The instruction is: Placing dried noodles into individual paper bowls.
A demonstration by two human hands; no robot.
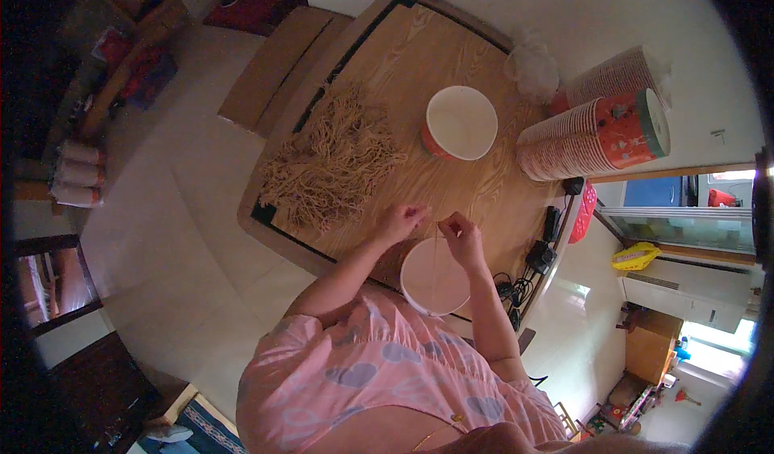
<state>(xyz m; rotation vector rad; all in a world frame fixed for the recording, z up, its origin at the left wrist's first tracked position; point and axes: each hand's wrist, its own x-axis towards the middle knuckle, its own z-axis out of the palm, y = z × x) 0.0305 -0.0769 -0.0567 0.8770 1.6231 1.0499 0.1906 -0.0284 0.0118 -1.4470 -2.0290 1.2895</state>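
Observation:
My right hand (463, 238) is closed in a pinch on a thin pale strand (436, 270), which hangs down in front of a white-lined paper tub (415, 281) close to my body. Beside it, at the tub's far rim, my left hand (405, 221) is closed too, fingertips pressed together. Whatever those fingertips hold is too small to make out. To the left lies a tangled heap of tan twine (334, 164) on the wood-grain table. A second paper tub (460, 123), red outside and white inside, stands upright beyond my hands.
Two long stacks of nested paper tubs (592, 135) lie at the table's right side by the wall. A clear plastic bag (533, 67) sits behind them. Black adapters and cables (540, 256) line the right edge. A cardboard box (282, 67) stands beyond the table's left edge.

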